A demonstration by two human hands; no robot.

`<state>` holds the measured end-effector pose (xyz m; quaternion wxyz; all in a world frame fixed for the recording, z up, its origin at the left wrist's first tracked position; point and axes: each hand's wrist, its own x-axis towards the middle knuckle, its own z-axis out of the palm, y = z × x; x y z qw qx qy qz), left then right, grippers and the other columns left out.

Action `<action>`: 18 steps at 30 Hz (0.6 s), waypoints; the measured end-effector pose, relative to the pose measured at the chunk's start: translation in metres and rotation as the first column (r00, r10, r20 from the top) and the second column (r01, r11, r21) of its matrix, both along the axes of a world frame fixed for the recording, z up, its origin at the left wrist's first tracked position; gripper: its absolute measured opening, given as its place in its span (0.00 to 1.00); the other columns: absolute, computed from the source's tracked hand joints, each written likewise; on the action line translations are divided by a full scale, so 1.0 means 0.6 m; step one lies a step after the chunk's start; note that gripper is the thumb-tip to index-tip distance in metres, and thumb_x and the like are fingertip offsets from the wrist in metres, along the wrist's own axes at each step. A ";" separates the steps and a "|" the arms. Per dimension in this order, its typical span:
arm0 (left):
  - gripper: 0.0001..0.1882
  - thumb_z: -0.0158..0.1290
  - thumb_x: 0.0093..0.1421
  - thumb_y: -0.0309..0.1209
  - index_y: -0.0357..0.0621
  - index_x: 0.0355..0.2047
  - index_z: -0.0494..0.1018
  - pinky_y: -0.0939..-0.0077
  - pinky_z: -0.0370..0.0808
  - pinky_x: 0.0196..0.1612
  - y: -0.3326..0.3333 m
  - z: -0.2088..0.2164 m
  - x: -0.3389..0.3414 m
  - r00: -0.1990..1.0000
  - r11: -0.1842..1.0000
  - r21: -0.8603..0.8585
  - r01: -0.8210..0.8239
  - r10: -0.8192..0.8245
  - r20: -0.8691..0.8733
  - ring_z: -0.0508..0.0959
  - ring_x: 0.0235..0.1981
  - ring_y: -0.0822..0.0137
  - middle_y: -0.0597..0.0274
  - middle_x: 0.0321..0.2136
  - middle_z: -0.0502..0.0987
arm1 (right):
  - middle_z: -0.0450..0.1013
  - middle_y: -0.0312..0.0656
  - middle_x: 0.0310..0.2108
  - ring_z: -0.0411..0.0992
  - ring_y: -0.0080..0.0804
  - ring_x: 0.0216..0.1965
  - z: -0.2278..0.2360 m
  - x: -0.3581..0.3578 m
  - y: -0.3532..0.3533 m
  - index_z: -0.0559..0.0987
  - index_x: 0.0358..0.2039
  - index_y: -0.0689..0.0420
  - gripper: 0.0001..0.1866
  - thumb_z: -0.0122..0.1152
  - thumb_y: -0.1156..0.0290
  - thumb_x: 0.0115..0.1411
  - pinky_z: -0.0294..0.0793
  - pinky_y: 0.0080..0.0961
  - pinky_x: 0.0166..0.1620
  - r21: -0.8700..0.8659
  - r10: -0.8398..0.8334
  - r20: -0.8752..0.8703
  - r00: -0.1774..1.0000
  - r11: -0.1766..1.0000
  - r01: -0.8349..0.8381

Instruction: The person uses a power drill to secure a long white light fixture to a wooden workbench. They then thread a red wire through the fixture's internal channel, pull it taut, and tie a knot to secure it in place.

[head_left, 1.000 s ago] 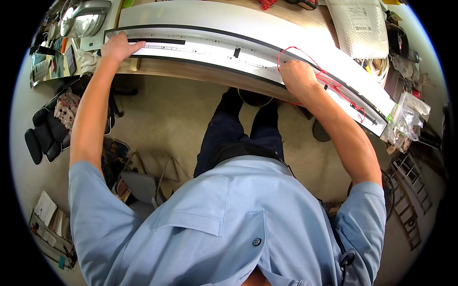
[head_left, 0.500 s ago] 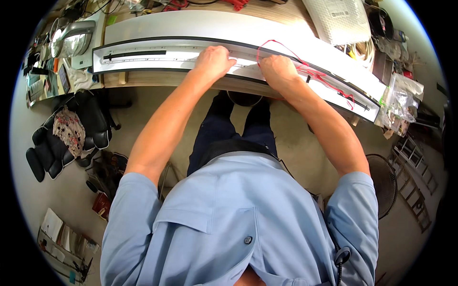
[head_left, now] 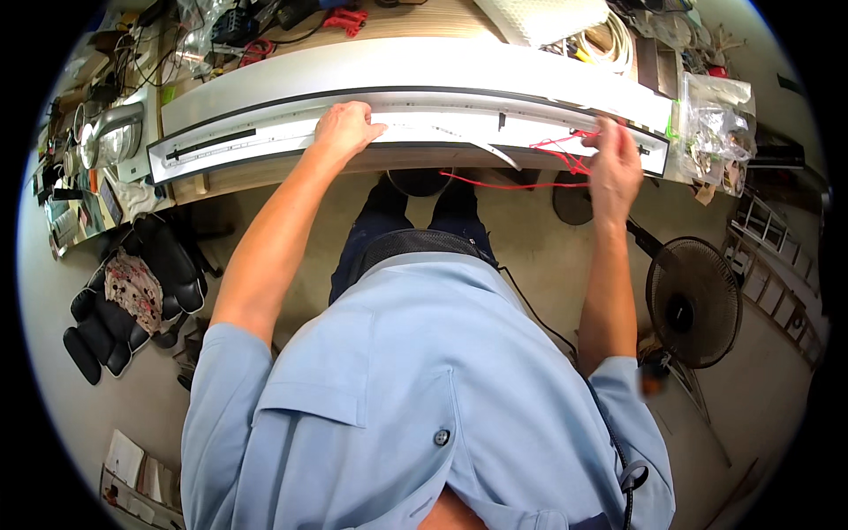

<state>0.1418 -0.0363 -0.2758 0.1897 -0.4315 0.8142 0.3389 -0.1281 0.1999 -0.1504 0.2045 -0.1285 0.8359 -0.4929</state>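
Observation:
A long white light housing with black edges (head_left: 415, 99) lies along the front of the bench. Inside runs a white LED strip (head_left: 459, 134), its right end lifted and poking over the front edge. My left hand (head_left: 347, 131) reaches into the housing with curled fingers on the strip; the fingertips are hidden. Above the housing's right end is my right hand (head_left: 616, 168), fingers closed on a thin red wire (head_left: 556, 160). Loops of that wire lie in the housing, and one length trails left past the front edge. A black bar (head_left: 212, 145) sits in the left part.
Behind the housing lies a long white panel (head_left: 415, 62). Bubble wrap (head_left: 539, 19), coiled cable (head_left: 608, 44) and red-handled tools (head_left: 344, 21) are further back. Clear plastic bags (head_left: 717, 124) lie at the right end. A fan (head_left: 693, 300) stands right, a black chair (head_left: 132, 300) left.
My right hand has moved right along the housing, drawing the red wire with it. The strip's right end now stands loose over the front edge. My left hand has shifted left in view.

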 end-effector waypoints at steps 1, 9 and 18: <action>0.21 0.61 0.53 0.47 0.41 0.33 0.80 0.56 0.76 0.45 0.004 -0.001 -0.016 1.000 1.000 0.006 0.019 -0.018 -0.017 0.81 0.41 0.49 0.48 0.32 0.82 | 0.75 0.35 0.23 0.64 0.15 0.21 -0.009 -0.031 0.043 0.80 0.41 0.60 0.14 0.53 0.62 0.70 0.63 0.15 0.25 -0.074 -0.095 -0.011 0.995 0.993 0.094; 0.18 0.59 0.54 0.44 0.38 0.26 0.78 0.59 0.74 0.37 0.089 -0.022 -0.143 0.968 0.989 -0.010 0.150 -0.149 -0.203 0.80 0.32 0.50 0.47 0.24 0.79 | 0.67 0.31 0.22 0.57 0.14 0.16 -0.103 -0.116 0.267 0.72 0.29 0.52 0.13 0.56 0.57 0.67 0.54 0.14 0.16 -0.190 -0.596 0.266 0.758 0.738 0.647; 0.18 0.61 0.50 0.44 0.37 0.26 0.77 0.61 0.74 0.36 0.120 0.018 -0.198 0.977 0.979 -0.050 0.199 -0.202 -0.070 0.79 0.30 0.52 0.49 0.22 0.78 | 0.80 0.44 0.32 0.52 0.16 0.14 -0.366 -0.009 0.261 0.77 0.40 0.58 0.11 0.52 0.63 0.67 0.50 0.18 0.16 0.214 -0.266 0.908 0.324 0.959 0.186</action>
